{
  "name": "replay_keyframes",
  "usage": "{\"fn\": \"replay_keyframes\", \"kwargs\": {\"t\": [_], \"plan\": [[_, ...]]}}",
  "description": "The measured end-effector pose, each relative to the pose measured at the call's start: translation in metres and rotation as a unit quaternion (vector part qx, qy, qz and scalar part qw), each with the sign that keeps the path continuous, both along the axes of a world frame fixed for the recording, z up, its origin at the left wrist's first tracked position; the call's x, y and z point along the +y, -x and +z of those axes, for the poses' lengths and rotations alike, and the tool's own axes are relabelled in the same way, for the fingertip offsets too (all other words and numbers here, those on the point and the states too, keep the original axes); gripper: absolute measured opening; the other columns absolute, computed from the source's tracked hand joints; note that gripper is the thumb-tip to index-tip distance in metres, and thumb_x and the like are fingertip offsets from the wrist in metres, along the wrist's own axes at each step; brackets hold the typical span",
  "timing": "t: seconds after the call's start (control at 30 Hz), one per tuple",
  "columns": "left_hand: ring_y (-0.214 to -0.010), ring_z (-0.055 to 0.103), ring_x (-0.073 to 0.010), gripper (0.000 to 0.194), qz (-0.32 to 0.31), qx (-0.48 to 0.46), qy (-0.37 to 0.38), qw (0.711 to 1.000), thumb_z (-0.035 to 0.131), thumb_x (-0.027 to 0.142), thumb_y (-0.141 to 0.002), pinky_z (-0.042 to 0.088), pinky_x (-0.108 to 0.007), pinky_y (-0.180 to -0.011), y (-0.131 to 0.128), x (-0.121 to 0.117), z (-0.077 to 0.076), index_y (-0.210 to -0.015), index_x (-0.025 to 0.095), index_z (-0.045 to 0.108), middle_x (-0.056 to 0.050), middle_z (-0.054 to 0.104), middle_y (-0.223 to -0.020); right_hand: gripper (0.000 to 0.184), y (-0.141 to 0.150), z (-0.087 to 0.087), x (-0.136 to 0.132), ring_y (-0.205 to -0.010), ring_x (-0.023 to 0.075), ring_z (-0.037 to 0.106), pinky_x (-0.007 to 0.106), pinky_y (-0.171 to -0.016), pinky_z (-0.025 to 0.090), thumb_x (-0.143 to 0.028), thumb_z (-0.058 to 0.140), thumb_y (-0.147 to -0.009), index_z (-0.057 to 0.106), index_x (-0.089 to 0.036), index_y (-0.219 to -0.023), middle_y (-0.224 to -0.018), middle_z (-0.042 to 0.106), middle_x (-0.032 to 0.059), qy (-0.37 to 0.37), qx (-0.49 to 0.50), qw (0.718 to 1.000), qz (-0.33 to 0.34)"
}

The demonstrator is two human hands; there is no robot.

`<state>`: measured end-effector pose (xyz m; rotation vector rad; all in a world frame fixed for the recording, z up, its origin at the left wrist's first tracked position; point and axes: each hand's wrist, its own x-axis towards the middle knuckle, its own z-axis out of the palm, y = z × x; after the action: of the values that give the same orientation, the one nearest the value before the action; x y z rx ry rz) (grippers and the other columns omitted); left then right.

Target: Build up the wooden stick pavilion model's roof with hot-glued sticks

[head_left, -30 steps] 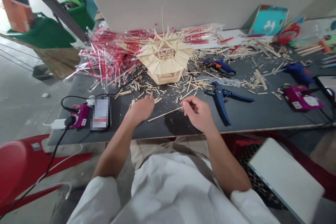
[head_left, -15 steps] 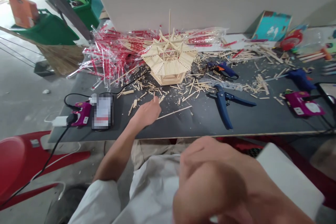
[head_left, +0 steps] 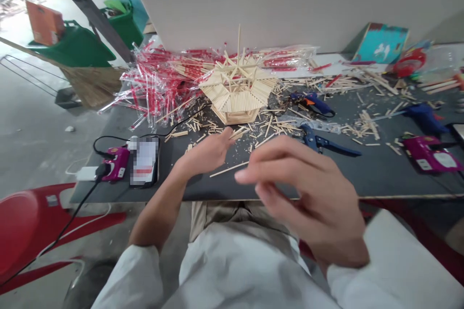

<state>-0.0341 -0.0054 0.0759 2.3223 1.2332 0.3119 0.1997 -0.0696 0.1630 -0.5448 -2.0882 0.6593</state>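
My left hand (head_left: 208, 154) is over the table with its fingers curled together at short cut wooden sticks (head_left: 238, 133). Whether it grips any of them is hidden. Raised close to the camera, my right hand (head_left: 304, 193) has bent fingers held apart and nothing visible in them. A long thin wooden stick (head_left: 226, 170) lies on the table between the hands, its right end covered by the right hand. Behind them stands a hexagonal stick-built model (head_left: 241, 99) with a sloping slatted roof and an upright stick. The blue-handled cutter (head_left: 335, 147) is partly hidden behind my right hand.
Red-and-clear wrappers (head_left: 152, 82) heap at the back left. A phone (head_left: 144, 161) and a purple power adapter (head_left: 116, 164) lie at left. Two blue glue guns (head_left: 315, 102) and another purple adapter (head_left: 431, 154) are at right. Stick scraps litter the table (head_left: 181, 188).
My right hand let go of the long stick, swung back toward my body, then rose forward over the table. My left hand moved slightly right among the short sticks. The view shifted a little.
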Motion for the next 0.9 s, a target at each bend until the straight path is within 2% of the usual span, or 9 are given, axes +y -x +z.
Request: {"fn": "replay_keyframes", "kwargs": {"t": [0.07, 0.17, 0.23, 0.3, 0.4, 0.47, 0.63, 0.77, 0.9], "plan": [[-0.082, 0.063, -0.0201, 0.017, -0.023, 0.001, -0.02, 1.0, 0.042, 0.01, -0.098, 0.043, -0.031, -0.073, 0.001, 0.005, 0.023, -0.114, 0.017, 0.046, -0.009, 0.067, -0.099, 0.026, -0.006, -0.008, 0.026, -0.083, 0.0114, 0.066, 0.025, -0.069, 0.056, -0.007, 0.06, -0.096, 0.07, -0.024, -0.114, -0.11, 0.07, 0.0036, -0.017, -0.035, 0.998, -0.041], [-0.079, 0.059, -0.0184, 0.01, -0.034, 0.004, -0.05, 0.998, 0.04, 0.017, -0.104, 0.04, -0.03, -0.073, 0.003, 0.019, 0.055, -0.109, 0.018, 0.048, -0.004, 0.061, -0.088, 0.02, -0.018, -0.024, 0.061, -0.076, 0.0116, 0.063, 0.026, -0.066, 0.053, -0.012, 0.062, -0.097, 0.071, -0.023, -0.112, -0.106, 0.069, 0.0044, -0.01, -0.072, 0.992, -0.104], [-0.071, 0.053, -0.0151, 0.011, -0.06, 0.003, -0.024, 0.998, 0.041, 0.022, -0.106, 0.038, -0.029, -0.068, 0.004, 0.031, 0.072, -0.098, 0.02, 0.048, -0.001, 0.055, -0.081, 0.021, -0.023, -0.036, 0.08, -0.075, 0.0121, 0.063, 0.027, -0.069, 0.054, -0.019, 0.066, -0.098, 0.07, -0.021, -0.118, -0.103, 0.068, 0.0042, 0.032, -0.07, 0.987, -0.139], [-0.066, 0.048, -0.0124, 0.02, -0.102, -0.031, 0.018, 0.994, 0.041, 0.028, -0.109, 0.037, -0.027, -0.066, 0.004, 0.043, 0.08, -0.092, 0.02, 0.049, 0.002, 0.051, -0.075, 0.028, -0.021, -0.049, 0.097, -0.073, 0.0119, 0.063, 0.027, -0.068, 0.053, -0.029, 0.072, -0.096, 0.068, -0.021, -0.123, -0.1, 0.069, 0.0031, 0.101, -0.035, 0.983, -0.151], [-0.066, 0.048, -0.0114, 0.027, -0.127, -0.072, 0.067, 0.987, 0.042, 0.037, -0.109, 0.039, -0.026, -0.066, 0.0, 0.059, 0.08, -0.095, 0.019, 0.055, 0.003, 0.051, -0.073, 0.03, -0.01, -0.071, 0.115, -0.062, 0.0097, 0.059, 0.024, -0.055, 0.047, -0.041, 0.08, -0.091, 0.071, -0.023, -0.113, -0.082, 0.068, -0.0019, 0.227, 0.075, 0.965, -0.11], [-0.069, 0.052, -0.0121, 0.029, -0.129, -0.071, 0.08, 0.986, 0.041, 0.039, -0.109, 0.04, -0.026, -0.067, -0.005, 0.067, 0.075, -0.099, 0.018, 0.058, 0.001, 0.054, -0.076, 0.028, -0.002, -0.086, 0.124, -0.056, 0.0089, 0.056, 0.024, -0.052, 0.045, -0.044, 0.082, -0.089, 0.071, -0.023, -0.103, -0.072, 0.064, -0.0046, 0.272, 0.151, 0.946, -0.09], [-0.069, 0.051, -0.0127, 0.024, -0.102, -0.064, 0.076, 0.99, 0.043, 0.035, -0.107, 0.04, -0.026, -0.068, -0.009, 0.08, 0.067, -0.095, 0.018, 0.056, 0.0, 0.055, -0.076, 0.026, 0.008, -0.109, 0.135, -0.061, 0.01, 0.059, 0.025, -0.053, 0.049, -0.04, 0.087, -0.082, 0.074, -0.025, -0.099, -0.083, 0.07, -0.0019, 0.311, 0.229, 0.921, -0.051], [-0.068, 0.049, -0.0119, 0.026, -0.131, -0.093, 0.143, 0.976, 0.042, 0.036, -0.109, 0.041, -0.025, -0.065, 0.006, 0.086, 0.067, -0.092, 0.019, 0.053, 0.0, 0.055, -0.076, 0.018, 0.02, -0.113, 0.134, -0.062, 0.0091, 0.059, 0.024, -0.053, 0.049, -0.035, 0.087, -0.083, 0.075, -0.024, -0.091, -0.089, 0.072, -0.0005, 0.326, 0.274, 0.904, -0.024], [-0.073, 0.056, -0.0132, 0.027, -0.133, -0.07, 0.166, 0.975, 0.04, 0.036, -0.11, 0.044, -0.026, -0.07, 0.018, 0.087, 0.07, -0.1, 0.019, 0.058, -0.001, 0.061, -0.082, 0.011, 0.032, -0.118, 0.125, -0.08, 0.013, 0.068, 0.025, -0.065, 0.055, -0.03, 0.084, -0.087, 0.076, -0.025, -0.094, -0.099, 0.073, 0.0024, 0.31, 0.285, 0.907, -0.033]]}}
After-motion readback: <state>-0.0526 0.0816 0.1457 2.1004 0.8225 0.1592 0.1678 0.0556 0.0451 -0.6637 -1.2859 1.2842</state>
